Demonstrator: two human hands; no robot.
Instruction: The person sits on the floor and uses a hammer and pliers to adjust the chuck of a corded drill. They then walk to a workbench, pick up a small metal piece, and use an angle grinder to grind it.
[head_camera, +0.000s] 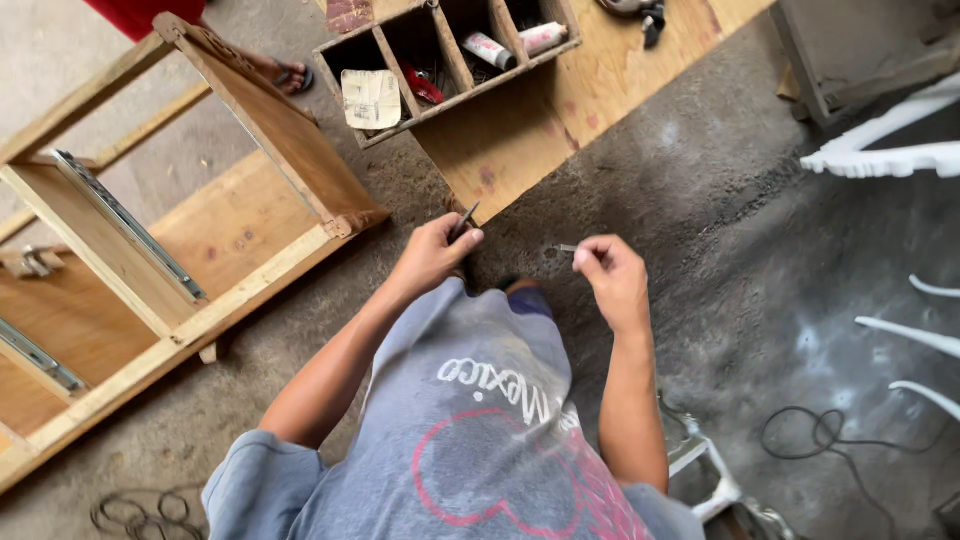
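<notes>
My left hand (436, 255) grips a dark slim tool (465, 218), its tip pointing up and right toward a plywood sheet (520, 140). My right hand (612, 275) pinches a small metal screw (566, 248) between thumb and fingers, its point aimed left. Both hands hover over the grey concrete floor (700, 200), about a hand's width apart. To my left lies a wooden cabinet frame (255, 110) with metal drawer slides (130, 222) fixed inside.
A wooden compartment box (395, 55) with tubes and small parts rests on the plywood at the top. Another person's sandalled foot (290, 75) shows beyond the frame. White furniture pieces (880, 150) stand at the right. Black cables (830, 435) lie on the floor.
</notes>
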